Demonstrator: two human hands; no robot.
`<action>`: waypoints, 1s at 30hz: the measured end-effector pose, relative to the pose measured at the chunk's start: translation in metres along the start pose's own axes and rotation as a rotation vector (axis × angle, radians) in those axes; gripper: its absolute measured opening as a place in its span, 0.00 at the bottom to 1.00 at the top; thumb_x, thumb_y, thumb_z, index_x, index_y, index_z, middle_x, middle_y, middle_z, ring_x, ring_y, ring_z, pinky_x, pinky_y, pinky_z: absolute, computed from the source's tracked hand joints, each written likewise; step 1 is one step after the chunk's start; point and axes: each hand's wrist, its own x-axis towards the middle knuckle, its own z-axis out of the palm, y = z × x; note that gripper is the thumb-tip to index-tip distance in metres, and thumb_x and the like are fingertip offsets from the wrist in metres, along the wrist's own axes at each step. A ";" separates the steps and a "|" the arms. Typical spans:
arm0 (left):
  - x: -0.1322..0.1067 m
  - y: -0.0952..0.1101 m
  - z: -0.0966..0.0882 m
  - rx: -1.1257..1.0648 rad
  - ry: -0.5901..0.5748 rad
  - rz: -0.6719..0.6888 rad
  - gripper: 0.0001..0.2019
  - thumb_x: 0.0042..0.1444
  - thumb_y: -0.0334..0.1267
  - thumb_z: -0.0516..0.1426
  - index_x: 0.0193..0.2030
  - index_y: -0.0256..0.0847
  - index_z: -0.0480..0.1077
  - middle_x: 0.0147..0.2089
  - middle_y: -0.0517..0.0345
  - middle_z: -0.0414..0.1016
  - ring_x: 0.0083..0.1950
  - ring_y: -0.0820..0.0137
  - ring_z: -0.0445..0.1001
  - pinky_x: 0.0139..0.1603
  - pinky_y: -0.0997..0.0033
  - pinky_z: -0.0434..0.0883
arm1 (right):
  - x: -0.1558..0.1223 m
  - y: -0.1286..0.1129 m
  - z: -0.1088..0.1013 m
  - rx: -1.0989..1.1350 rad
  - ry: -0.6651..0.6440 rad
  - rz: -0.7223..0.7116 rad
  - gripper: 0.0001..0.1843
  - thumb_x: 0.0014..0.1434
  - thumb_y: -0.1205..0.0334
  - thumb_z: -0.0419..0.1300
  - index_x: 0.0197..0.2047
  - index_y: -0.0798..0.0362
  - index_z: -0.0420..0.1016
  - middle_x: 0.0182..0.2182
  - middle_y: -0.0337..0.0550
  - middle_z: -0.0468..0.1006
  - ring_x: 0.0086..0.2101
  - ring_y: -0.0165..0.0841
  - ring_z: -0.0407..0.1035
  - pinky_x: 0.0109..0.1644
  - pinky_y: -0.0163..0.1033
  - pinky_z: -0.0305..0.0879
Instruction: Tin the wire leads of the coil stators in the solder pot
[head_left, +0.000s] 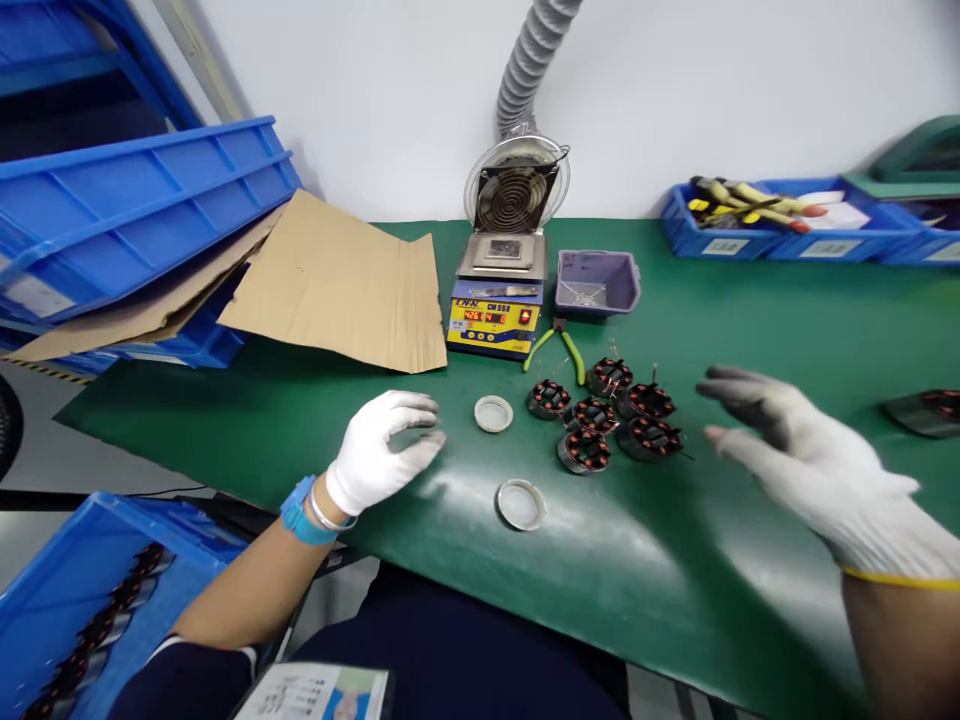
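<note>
Head view has your left hand empty, fingers curled with an open gap to the thumb, near a shallow round cap. Your right hand is also empty, fingers loosely parted, beside six wound motor stators clustered on the green bench. Wires protrude from some, suggesting unfinished work; you can't judge overall progress from this.

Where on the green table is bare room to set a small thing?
Bare: tabletop between the right hand and the blue bins; also right of the nearer white dish. Crowded: around the wound cores, pliers and yellow-fronted device.
</note>
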 end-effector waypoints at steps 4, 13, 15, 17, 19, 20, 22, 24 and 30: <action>0.018 -0.006 0.013 -0.219 0.033 -0.168 0.07 0.56 0.39 0.60 0.31 0.39 0.76 0.39 0.51 0.81 0.41 0.67 0.80 0.45 0.66 0.77 | -0.020 -0.003 0.014 -0.102 -0.138 -0.117 0.19 0.45 0.54 0.65 0.43 0.44 0.81 0.57 0.48 0.73 0.39 0.40 0.76 0.38 0.42 0.71; 0.028 -0.008 0.062 -0.566 0.017 -0.434 0.10 0.55 0.42 0.61 0.36 0.37 0.75 0.42 0.50 0.79 0.37 0.70 0.77 0.38 0.71 0.74 | -0.058 -0.040 0.022 -0.172 0.125 -0.145 0.14 0.55 0.45 0.62 0.35 0.47 0.78 0.42 0.47 0.79 0.36 0.38 0.76 0.33 0.40 0.73; 0.021 -0.004 0.070 -0.734 -0.117 -0.606 0.16 0.54 0.46 0.61 0.45 0.37 0.73 0.46 0.49 0.78 0.31 0.74 0.75 0.27 0.76 0.69 | -0.061 -0.074 0.021 -0.032 0.156 -0.329 0.13 0.57 0.47 0.60 0.37 0.47 0.76 0.46 0.44 0.78 0.42 0.36 0.76 0.38 0.38 0.74; 0.014 0.001 0.076 -0.960 -0.375 -0.814 0.23 0.56 0.54 0.58 0.49 0.38 0.71 0.41 0.50 0.78 0.23 0.76 0.70 0.19 0.78 0.61 | -0.057 -0.112 0.027 0.110 0.085 -0.559 0.10 0.61 0.51 0.58 0.38 0.47 0.73 0.48 0.44 0.77 0.44 0.34 0.75 0.39 0.38 0.75; 0.009 0.005 0.078 -1.137 -0.498 -1.029 0.27 0.59 0.62 0.51 0.44 0.37 0.71 0.30 0.55 0.74 0.18 0.77 0.65 0.15 0.78 0.56 | -0.047 -0.144 0.036 0.182 0.025 -0.698 0.08 0.62 0.54 0.57 0.41 0.48 0.72 0.48 0.45 0.76 0.42 0.34 0.76 0.39 0.38 0.75; 0.008 0.005 0.078 -1.180 -0.461 -1.114 0.28 0.60 0.63 0.48 0.41 0.37 0.71 0.26 0.58 0.71 0.17 0.78 0.63 0.14 0.78 0.55 | -0.042 -0.155 0.041 0.191 0.029 -0.727 0.10 0.61 0.54 0.58 0.44 0.48 0.72 0.48 0.46 0.76 0.43 0.35 0.75 0.40 0.39 0.75; 0.007 0.004 0.077 -1.190 -0.238 -1.203 0.27 0.61 0.62 0.47 0.38 0.37 0.70 0.23 0.61 0.67 0.16 0.78 0.61 0.14 0.78 0.55 | -0.031 -0.167 0.051 0.186 0.084 -0.752 0.18 0.58 0.50 0.60 0.49 0.49 0.71 0.50 0.50 0.75 0.46 0.40 0.74 0.46 0.45 0.75; 0.009 0.001 0.075 -1.151 -0.044 -1.202 0.24 0.62 0.59 0.48 0.37 0.38 0.70 0.23 0.62 0.66 0.17 0.79 0.60 0.15 0.79 0.55 | -0.024 -0.172 0.058 0.163 0.141 -0.805 0.20 0.57 0.49 0.61 0.50 0.50 0.71 0.48 0.53 0.75 0.47 0.45 0.72 0.50 0.53 0.72; 0.011 -0.006 0.074 -0.966 0.139 -1.037 0.24 0.62 0.59 0.49 0.33 0.37 0.69 0.25 0.60 0.69 0.21 0.77 0.64 0.21 0.77 0.62 | -0.041 -0.195 0.061 0.119 0.174 -1.095 0.07 0.57 0.68 0.58 0.40 0.51 0.73 0.33 0.42 0.79 0.39 0.39 0.74 0.56 0.59 0.64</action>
